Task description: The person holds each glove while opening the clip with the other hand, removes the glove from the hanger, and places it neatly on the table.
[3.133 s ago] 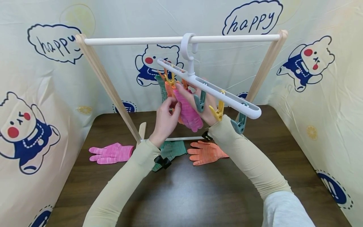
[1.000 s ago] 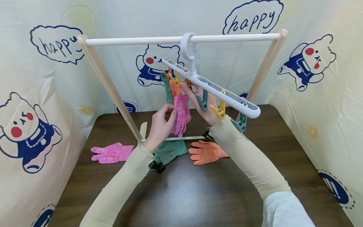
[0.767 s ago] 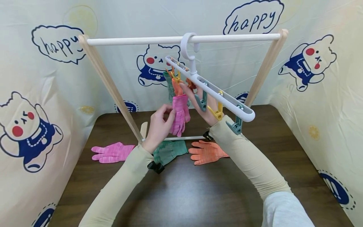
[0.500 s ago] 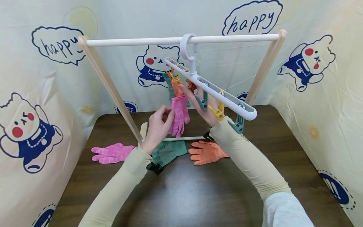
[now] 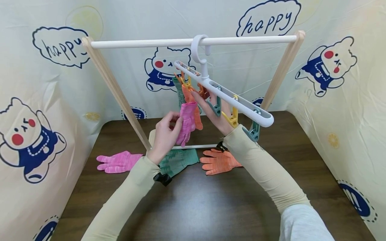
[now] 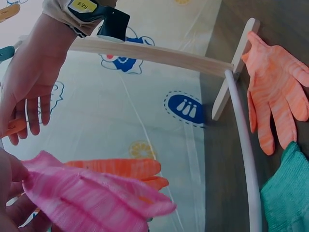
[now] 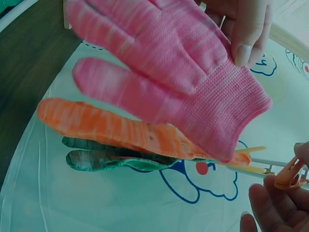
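Note:
My left hand (image 5: 165,135) pinches a pink knit glove (image 5: 186,122) near its cuff, fingers of the glove pointing down. The right wrist view shows that glove's ribbed cuff (image 7: 231,108) turned toward the clip. My right hand (image 5: 221,112) is under the white hanger (image 5: 208,83) and pinches an orange clip (image 7: 288,178) between thumb and finger. The glove's cuff stands apart from this clip. Behind it, an orange glove (image 7: 111,128) and a green glove (image 7: 111,159) hang from the hanger's far clips.
The hanger hooks over the white rod (image 5: 144,43) of a wooden-legged rack. Green clips (image 5: 216,105) and a yellow clip (image 5: 233,115) dangle near my right wrist. On the dark table (image 5: 199,204) lie a pink glove (image 5: 119,162), a green glove (image 5: 181,160) and an orange glove (image 5: 220,162).
My left hand has drawn the pink glove down and left, away from beneath the hanger, and the glove has turned. The hanger has swung slightly. My right hand stays at the orange clip.

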A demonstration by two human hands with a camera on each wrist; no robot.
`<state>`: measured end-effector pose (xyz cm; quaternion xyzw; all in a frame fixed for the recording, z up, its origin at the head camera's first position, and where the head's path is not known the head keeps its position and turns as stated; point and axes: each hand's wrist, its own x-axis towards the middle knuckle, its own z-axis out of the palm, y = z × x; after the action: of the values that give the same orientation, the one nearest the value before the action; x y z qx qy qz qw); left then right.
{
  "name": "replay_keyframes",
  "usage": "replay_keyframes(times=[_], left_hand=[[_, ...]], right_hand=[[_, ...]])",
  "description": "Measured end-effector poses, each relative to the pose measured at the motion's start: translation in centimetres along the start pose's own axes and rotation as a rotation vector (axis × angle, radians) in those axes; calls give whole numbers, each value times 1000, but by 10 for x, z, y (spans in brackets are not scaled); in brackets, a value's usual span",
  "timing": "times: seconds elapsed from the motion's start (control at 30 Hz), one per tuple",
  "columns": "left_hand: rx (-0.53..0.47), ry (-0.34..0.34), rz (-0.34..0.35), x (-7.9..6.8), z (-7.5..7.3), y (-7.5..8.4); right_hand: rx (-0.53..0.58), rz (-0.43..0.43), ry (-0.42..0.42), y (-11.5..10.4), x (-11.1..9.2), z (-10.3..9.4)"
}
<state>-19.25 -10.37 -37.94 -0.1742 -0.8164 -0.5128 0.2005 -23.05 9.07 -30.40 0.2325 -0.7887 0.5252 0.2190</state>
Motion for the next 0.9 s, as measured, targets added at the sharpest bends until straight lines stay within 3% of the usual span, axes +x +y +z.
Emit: replay_keyframes(times=[0.17, 0.37, 0.57, 0.7, 0.9], left_hand=[[-4, 5, -9, -2, -2, 0], [5, 5, -19, -4, -4, 0], [8, 7, -11, -5, -7, -1], [14, 6, -7, -7, -8, -3], [29, 6, 2, -11, -9, -5]], right_hand=[[-9, -57, -12, 5, -1, 0], [-117, -41, -11, 11, -7, 1], [-191, -106, 25, 19, -17, 1], [-142, -106, 17, 28, -25, 0], [-19, -18, -43, 33, -36, -4]])
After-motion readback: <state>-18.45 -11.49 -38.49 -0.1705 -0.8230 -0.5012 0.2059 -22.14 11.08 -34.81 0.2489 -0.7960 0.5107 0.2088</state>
